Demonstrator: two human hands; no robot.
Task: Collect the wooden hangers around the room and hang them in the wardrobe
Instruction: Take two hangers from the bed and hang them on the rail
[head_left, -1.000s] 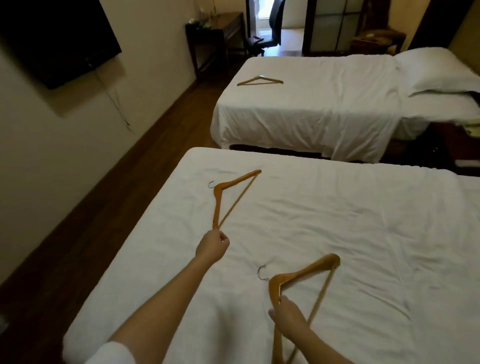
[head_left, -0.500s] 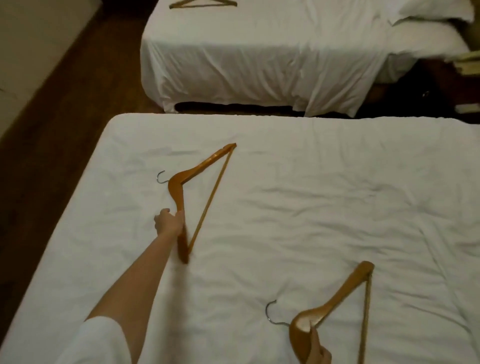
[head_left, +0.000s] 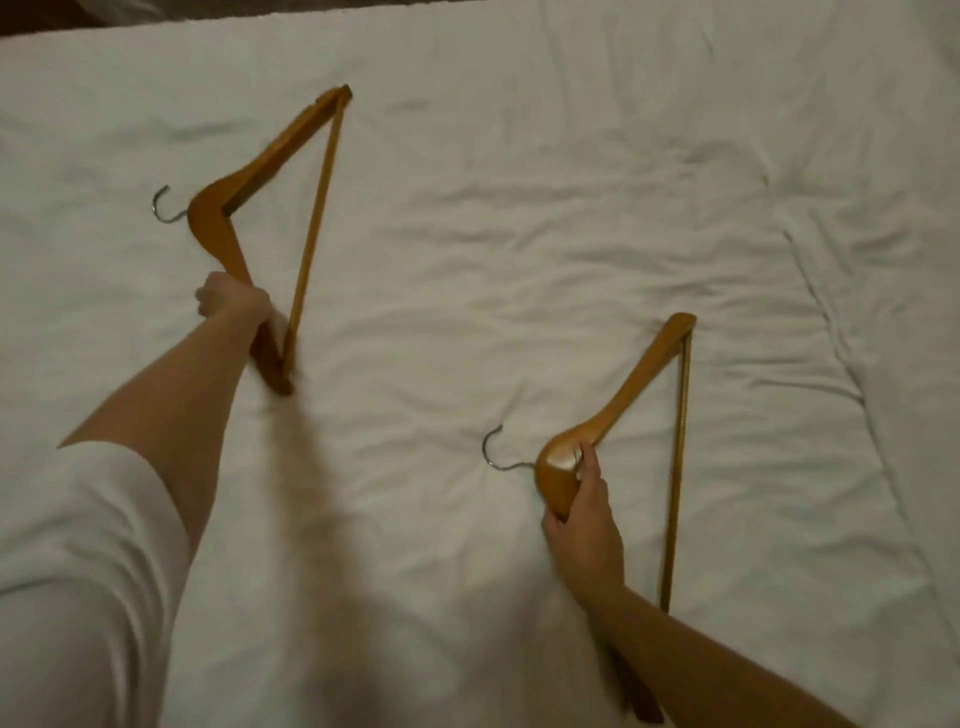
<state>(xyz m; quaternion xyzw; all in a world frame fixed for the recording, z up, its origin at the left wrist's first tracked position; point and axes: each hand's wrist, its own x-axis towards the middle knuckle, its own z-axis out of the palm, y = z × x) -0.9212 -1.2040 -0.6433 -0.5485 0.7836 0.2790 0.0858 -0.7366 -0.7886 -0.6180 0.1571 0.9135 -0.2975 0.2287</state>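
Observation:
Two wooden hangers with metal hooks are over the white bed (head_left: 519, 234). My left hand (head_left: 234, 301) grips the lower arm of the left hanger (head_left: 275, 156), whose hook points left and whose far tip reaches up toward the bed's far edge. My right hand (head_left: 584, 506) holds the right hanger (head_left: 623, 395) by its thick middle just beside the hook, thumb on top. That hanger's lower arm is hidden under my right forearm. Whether either hanger touches the sheet cannot be told.
Wrinkled white sheet fills nearly the whole view. A strip of dark floor (head_left: 156, 13) shows past the bed's far edge at the top left. A fold of bedding (head_left: 914, 312) rises along the right side.
My head has tilted down, so the second bed and floor have left the view. Both hangers appear closer and larger, and my right hand now shows fully on its hanger.

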